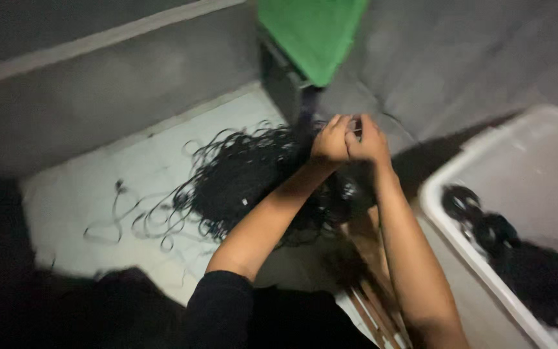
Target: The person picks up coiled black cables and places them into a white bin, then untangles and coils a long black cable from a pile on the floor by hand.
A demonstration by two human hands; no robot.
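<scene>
Looking down, I see gray walls (98, 97) all around the two hands, and a pale floor (98, 194) far below and to the left of them. A big white tub (485, 168) sits to the right of the hands and lower down. Dark bundles (518, 258) lie inside the tub. A big messy pile of thin black cords (240, 174) lies on the floor, just left of the hands and under them. Some loose loops spread out from the pile, well away to the left. A green cloth (311, 32) hangs right above the hands, with a dark strip under it that comes down to touch them. A wooden thing with slats (369, 271) stands below the hands, partly hidden by the right arm.

Both arms reach up and away from the body, and they meet at the top. The left arm has a black sleeve near the elbow. The left hand (330, 139) is curled into a loose fist. The right hand (369, 139) is curled too, pressed right against the left one. Both hands pinch something thin between them, just at the top edge of the black pile. It looks like one of the black cords, but the picture is too blurry for me to be sure.
</scene>
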